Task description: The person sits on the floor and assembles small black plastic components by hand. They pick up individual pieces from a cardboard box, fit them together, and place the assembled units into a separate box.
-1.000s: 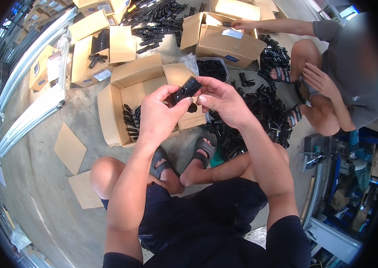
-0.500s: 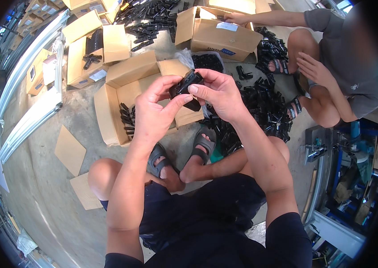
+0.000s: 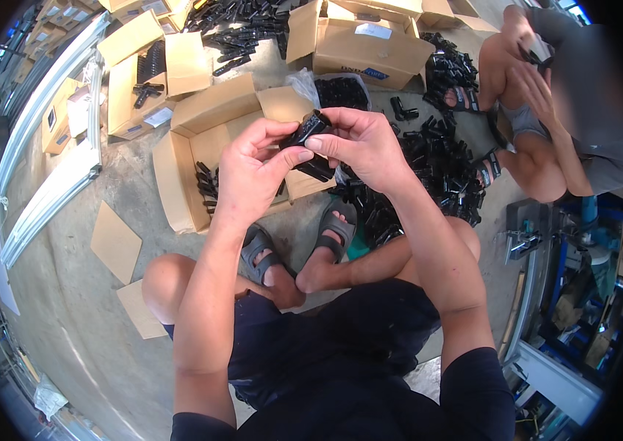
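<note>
In front of my chest I hold a glossy black pipe fitting (image 3: 307,131) with both hands, tilted. My left hand (image 3: 247,176) pinches its left side between thumb and fingers. My right hand (image 3: 365,151) grips its right side, with the thumb across its front. Fingers hide part of its shape. Beneath my hands stands an open cardboard box (image 3: 172,180), where several black fittings (image 3: 206,184) lie along the bottom. Right of the box spreads a loose pile of similar black fittings (image 3: 436,173), and an elbow-shaped fitting (image 3: 404,109) lies above it.
A co-worker (image 3: 543,140) sits at the right, both hands raised near a dark piece. More open boxes (image 3: 374,59) and a bag of black parts (image 3: 342,91) stand beyond. White metal profiles (image 3: 54,195) run along the left. A flat cardboard piece (image 3: 115,242) lies on the floor.
My hands stay nearly in place, and the fitting has turned slightly between my fingers. The co-worker's reaching arm has drawn back from the far box toward their body.
</note>
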The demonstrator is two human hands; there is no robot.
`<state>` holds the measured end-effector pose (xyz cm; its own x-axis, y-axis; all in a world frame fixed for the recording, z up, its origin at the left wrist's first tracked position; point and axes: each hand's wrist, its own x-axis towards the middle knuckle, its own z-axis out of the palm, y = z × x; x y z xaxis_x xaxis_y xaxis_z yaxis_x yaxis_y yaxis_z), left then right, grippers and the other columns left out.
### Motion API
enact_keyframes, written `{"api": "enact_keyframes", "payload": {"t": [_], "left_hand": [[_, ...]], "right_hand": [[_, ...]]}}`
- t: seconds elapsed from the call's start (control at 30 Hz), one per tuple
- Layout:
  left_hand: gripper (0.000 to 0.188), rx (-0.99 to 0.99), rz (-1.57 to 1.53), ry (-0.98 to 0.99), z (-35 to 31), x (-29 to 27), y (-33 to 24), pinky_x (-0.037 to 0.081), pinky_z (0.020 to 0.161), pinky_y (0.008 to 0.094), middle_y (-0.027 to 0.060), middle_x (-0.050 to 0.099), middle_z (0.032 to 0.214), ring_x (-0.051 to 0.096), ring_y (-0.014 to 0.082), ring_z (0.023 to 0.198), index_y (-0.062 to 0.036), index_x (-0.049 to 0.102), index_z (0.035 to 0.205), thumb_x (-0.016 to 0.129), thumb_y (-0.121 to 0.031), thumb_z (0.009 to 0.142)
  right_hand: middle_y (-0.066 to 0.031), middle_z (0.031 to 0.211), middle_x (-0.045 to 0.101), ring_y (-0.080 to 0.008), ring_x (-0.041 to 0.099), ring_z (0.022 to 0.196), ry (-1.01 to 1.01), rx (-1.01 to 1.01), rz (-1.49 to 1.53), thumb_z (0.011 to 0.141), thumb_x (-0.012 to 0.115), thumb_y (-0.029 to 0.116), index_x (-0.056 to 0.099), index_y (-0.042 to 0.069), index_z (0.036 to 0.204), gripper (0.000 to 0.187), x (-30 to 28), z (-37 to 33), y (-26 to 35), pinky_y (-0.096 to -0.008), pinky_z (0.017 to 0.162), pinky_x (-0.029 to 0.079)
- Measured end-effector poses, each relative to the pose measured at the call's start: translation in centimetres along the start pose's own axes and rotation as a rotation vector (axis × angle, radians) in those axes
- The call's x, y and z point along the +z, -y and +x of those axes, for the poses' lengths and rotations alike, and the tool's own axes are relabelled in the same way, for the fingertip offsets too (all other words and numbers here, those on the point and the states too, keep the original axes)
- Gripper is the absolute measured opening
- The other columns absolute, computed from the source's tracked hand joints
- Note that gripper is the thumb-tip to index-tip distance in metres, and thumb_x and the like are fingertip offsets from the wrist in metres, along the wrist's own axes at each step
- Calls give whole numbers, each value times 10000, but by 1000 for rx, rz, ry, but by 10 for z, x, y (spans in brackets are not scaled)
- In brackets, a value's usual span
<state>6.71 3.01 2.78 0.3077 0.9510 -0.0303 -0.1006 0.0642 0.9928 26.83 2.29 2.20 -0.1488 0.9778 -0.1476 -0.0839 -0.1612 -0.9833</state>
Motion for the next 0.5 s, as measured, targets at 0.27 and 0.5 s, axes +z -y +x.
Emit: {"api": "enact_keyframes", "payload": {"t": [0.27, 0.5], "left_hand": [[284, -13, -62, -14, 3, -5, 5, 566, 838, 243, 117, 756, 1066, 699, 111, 958, 39, 662, 1154, 780, 9, 898], [281, -22, -154, -109, 8, -3, 8, 567, 866, 260, 150, 754, 1073, 708, 136, 952, 57, 648, 1160, 763, 29, 904]], "right_hand": [[-7, 908, 722, -50, 596, 751, 106, -13, 61, 970, 745, 252, 727, -23, 1184, 349, -13, 9, -4, -232, 659, 492], [-219, 947, 748, -349, 741, 900, -300, 207, -1108, 935, 679, 293, 782, 18, 949, 293, -117, 51, -182, -453, 825, 585]]}}
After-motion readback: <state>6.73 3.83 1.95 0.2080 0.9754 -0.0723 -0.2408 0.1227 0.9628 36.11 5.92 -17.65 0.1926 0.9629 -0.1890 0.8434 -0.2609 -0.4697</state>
